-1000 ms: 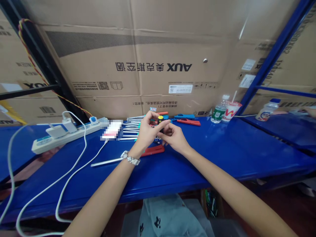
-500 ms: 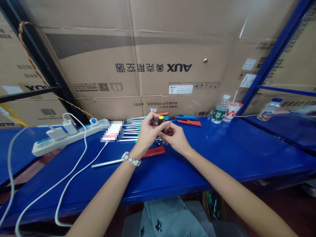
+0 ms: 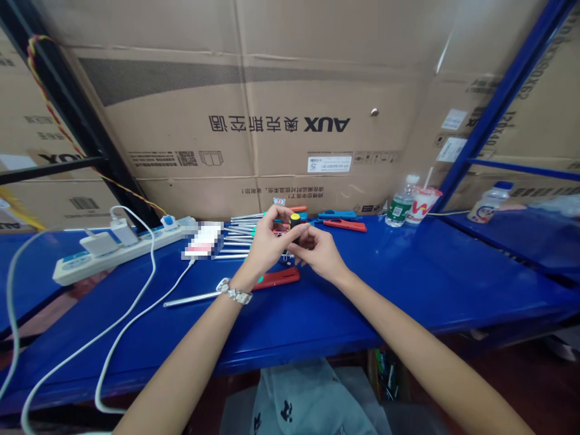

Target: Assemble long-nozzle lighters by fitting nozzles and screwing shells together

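Between my hands a short black tool handle with a yellow top [image 3: 295,219] stands upright. My left hand [image 3: 270,238] is closed round its left side, thumb across the handle. From the right, my right hand [image 3: 321,251] has its fingers pinched together just below the handle; what sits in that pinch is too small to make out. Behind and left of my left hand lie several silver rods [image 3: 238,237]. A red handle piece [image 3: 277,278] rests on the blue table [image 3: 362,302] below my hands, and a long silver rod [image 3: 193,299] lies left of it.
A white power strip [image 3: 122,254] with plugs and cables lies at the left, beside a blurred phone [image 3: 202,240]. Blue [image 3: 338,214] and red [image 3: 345,225] pieces lie behind my right hand. A water bottle [image 3: 399,208], cup [image 3: 423,205] and another bottle [image 3: 490,202] stand at the right.
The whole view has shifted slightly, so things appear a little further left. Both hands stay at the black and yellow handle with nearly the same hold.
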`<control>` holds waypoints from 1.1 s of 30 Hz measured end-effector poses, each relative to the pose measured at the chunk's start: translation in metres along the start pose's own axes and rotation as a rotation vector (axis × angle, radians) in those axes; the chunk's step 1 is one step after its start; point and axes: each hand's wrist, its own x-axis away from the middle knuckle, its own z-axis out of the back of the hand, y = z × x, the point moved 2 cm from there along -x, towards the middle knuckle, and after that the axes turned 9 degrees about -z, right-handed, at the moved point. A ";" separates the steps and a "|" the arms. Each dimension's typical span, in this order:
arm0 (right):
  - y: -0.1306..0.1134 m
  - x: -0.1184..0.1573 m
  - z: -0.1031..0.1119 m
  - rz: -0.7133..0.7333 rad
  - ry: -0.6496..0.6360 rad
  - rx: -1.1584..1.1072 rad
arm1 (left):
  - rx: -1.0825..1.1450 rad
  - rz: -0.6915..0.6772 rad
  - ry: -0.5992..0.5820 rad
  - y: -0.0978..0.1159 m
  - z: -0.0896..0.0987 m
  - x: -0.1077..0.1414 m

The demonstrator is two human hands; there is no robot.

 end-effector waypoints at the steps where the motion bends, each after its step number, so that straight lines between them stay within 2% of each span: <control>1: -0.001 0.000 0.001 -0.005 -0.041 -0.009 | -0.008 -0.005 -0.006 -0.001 0.002 0.001; 4: -0.006 0.001 0.007 0.002 -0.172 0.002 | -0.074 0.023 -0.070 -0.005 0.016 0.010; 6: -0.009 0.003 0.009 0.015 -0.216 0.019 | -0.208 0.041 -0.226 -0.010 0.028 0.023; 9: -0.008 0.003 0.006 0.032 -0.182 0.025 | -0.404 -0.032 -0.533 -0.015 0.038 0.050; 10: -0.006 0.003 0.004 0.029 -0.149 0.018 | -0.444 -0.030 -0.594 -0.017 0.039 0.057; 12: -0.002 0.002 -0.002 -0.001 -0.069 -0.006 | -0.464 -0.013 -0.644 -0.022 0.039 0.068; 14: 0.002 0.000 -0.005 -0.041 -0.005 -0.041 | -0.446 -0.002 -0.634 -0.025 0.038 0.072; 16: 0.004 -0.001 -0.006 -0.068 0.004 -0.076 | -0.431 -0.003 -0.613 -0.027 0.036 0.073; 22: 0.000 0.000 0.003 -0.027 -0.152 -0.033 | -0.436 -0.015 -0.604 -0.023 0.035 0.068; 25: 0.000 0.002 0.005 0.020 -0.184 0.012 | -0.300 -0.035 -0.497 -0.013 0.031 0.047; 28: 0.001 0.004 0.006 0.063 -0.208 0.049 | -0.043 -0.015 -0.281 -0.002 0.028 0.015; 29: 0.001 0.005 0.007 0.076 -0.215 0.058 | 0.035 0.000 -0.249 0.001 0.026 0.005; 33: 0.000 0.008 0.009 0.094 -0.219 0.089 | 0.130 0.056 -0.307 0.005 0.015 -0.017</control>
